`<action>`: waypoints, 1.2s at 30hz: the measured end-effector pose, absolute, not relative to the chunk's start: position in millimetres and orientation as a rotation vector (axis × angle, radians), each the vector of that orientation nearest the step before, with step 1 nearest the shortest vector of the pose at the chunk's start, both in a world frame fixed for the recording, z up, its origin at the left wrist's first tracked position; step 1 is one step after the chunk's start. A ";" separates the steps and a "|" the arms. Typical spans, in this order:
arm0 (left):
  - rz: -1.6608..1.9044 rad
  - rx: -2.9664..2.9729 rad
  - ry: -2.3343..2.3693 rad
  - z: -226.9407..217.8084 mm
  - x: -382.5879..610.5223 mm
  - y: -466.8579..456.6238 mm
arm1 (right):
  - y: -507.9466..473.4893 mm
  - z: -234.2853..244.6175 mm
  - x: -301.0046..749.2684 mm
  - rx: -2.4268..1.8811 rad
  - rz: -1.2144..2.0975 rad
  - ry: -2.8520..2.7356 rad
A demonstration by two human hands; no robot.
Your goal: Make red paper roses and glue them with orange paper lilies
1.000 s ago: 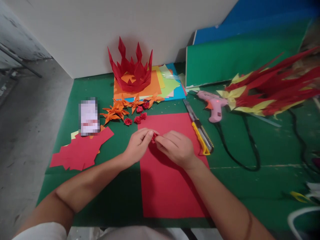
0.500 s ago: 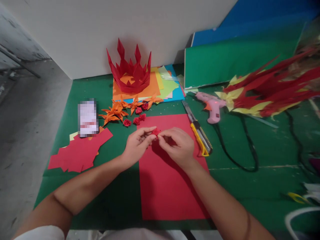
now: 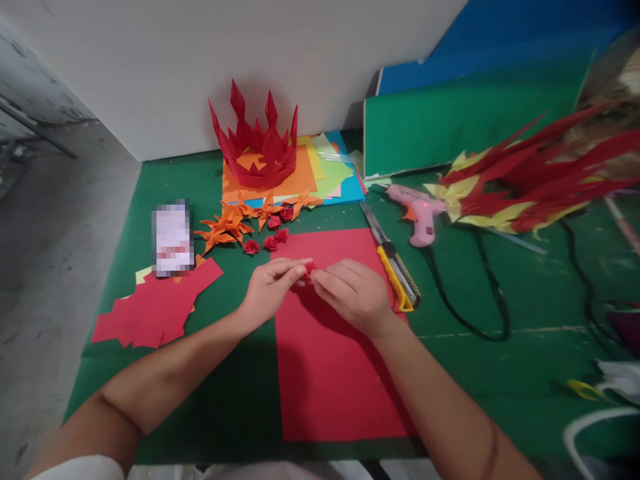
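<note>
Between my fingertips, above a large red paper sheet (image 3: 345,380), is a small folded red paper rose (image 3: 309,268), mostly covered by my fingers. My left hand (image 3: 273,287) pinches it from the left, thumb against fingers. From the right, my right hand (image 3: 353,293) grips its other side with thumb and fingertips. Just beyond my left hand lie several finished red paper roses (image 3: 251,247) and a cluster of orange paper flowers (image 3: 225,228). A yellow utility knife (image 3: 395,263) rests on the sheet's right edge, close to my right hand.
A red paper crown (image 3: 263,167) stands on stacked coloured paper (image 3: 305,177). A pink glue gun (image 3: 423,217) with a looping black cord lies right, before a red and yellow paper piece (image 3: 525,180). Red paper pieces (image 3: 150,307) and a phone (image 3: 173,237) are left.
My right-hand fingers have curled closer around the rose, and my left fingers have straightened, covering more of it. The whole view has shifted slightly.
</note>
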State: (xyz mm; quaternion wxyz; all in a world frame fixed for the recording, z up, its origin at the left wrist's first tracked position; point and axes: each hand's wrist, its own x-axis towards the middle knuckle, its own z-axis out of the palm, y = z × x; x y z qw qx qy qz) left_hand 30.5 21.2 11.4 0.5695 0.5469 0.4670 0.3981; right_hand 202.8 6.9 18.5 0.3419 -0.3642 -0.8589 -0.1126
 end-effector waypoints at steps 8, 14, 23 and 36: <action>0.880 1.444 1.074 11.0 29.4 20.2 | 8.7 21.5 205.0 -0.885 -0.146 -2.309; 0.898 1.369 1.043 9.1 31.2 19.6 | 11.0 19.7 208.0 -0.921 -0.142 -2.337; 1.002 1.044 0.942 3.9 34.0 21.7 | 11.6 16.9 207.4 -1.061 0.071 -1.988; 1.012 1.412 0.933 0.9 34.6 16.0 | 21.7 18.2 227.4 -1.460 -0.033 -1.427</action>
